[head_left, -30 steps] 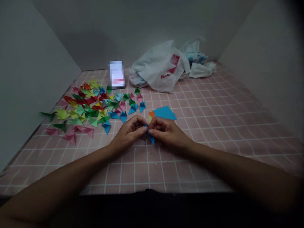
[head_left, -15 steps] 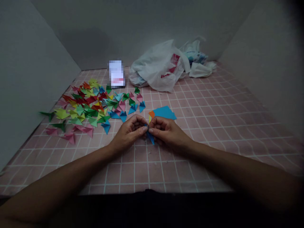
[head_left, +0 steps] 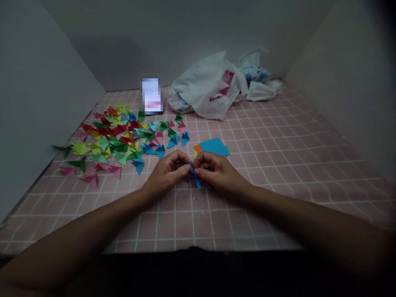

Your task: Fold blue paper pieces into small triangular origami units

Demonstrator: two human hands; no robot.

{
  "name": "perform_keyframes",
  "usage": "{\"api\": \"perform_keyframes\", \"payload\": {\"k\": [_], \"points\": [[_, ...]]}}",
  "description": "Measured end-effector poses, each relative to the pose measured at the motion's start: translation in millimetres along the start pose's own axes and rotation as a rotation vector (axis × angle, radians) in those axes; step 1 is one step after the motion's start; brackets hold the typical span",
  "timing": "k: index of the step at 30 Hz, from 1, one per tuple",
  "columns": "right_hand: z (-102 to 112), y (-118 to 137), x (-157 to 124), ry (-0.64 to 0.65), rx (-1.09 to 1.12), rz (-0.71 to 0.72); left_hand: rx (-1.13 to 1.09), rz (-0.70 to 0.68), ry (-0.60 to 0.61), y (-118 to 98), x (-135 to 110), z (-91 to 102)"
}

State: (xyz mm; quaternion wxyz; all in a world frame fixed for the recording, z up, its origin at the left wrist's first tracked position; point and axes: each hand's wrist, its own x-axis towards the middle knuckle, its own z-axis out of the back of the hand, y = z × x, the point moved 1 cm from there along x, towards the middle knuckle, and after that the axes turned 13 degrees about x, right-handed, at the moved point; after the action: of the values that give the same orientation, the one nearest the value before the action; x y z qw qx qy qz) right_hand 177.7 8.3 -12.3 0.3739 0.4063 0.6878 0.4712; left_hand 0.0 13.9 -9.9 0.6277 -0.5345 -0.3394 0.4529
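Pink tiled counter [head_left: 278, 165]: left hand [head_left: 167, 173] and right hand [head_left: 218, 171] pinch a small blue folded paper piece [head_left: 195, 178] between fingertips. Many folded coloured paper triangles [head_left: 117, 136] lie finished; flat blue paper sheets [head_left: 215, 146] remain unfolded.

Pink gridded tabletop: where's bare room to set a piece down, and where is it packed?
Free: the pink gridded tabletop right of the right hand, and the near strip before both wrists. Also a band between the flat blue paper sheets and the white plastic bags. Crowded: far left, the pile of coloured folded paper triangles, reaching almost to the left hand.
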Motion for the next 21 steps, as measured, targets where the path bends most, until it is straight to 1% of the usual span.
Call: {"api": "perform_keyframes", "payload": {"k": [6, 12, 16, 21], "points": [[1.0, -1.6, 0.7, -0.003, -0.031, 0.071, 0.039, -0.013, -0.069, -0.8, 0.3, 1.1], [0.5, -2.8, 1.4, -0.013, -0.034, 0.079, 0.021, -0.011, -0.108, 0.8, 0.9, 2.2], [1.1, -4.1, 1.2, -0.030, -0.050, 0.071, 0.012, -0.032, -0.165, 3.2, 1.3, 2.7], [4.9, -7.8, 2.6, -0.032, -0.153, 0.141, 0.013, -0.083, -0.221, 4.3, 1.3, 1.6]]}}
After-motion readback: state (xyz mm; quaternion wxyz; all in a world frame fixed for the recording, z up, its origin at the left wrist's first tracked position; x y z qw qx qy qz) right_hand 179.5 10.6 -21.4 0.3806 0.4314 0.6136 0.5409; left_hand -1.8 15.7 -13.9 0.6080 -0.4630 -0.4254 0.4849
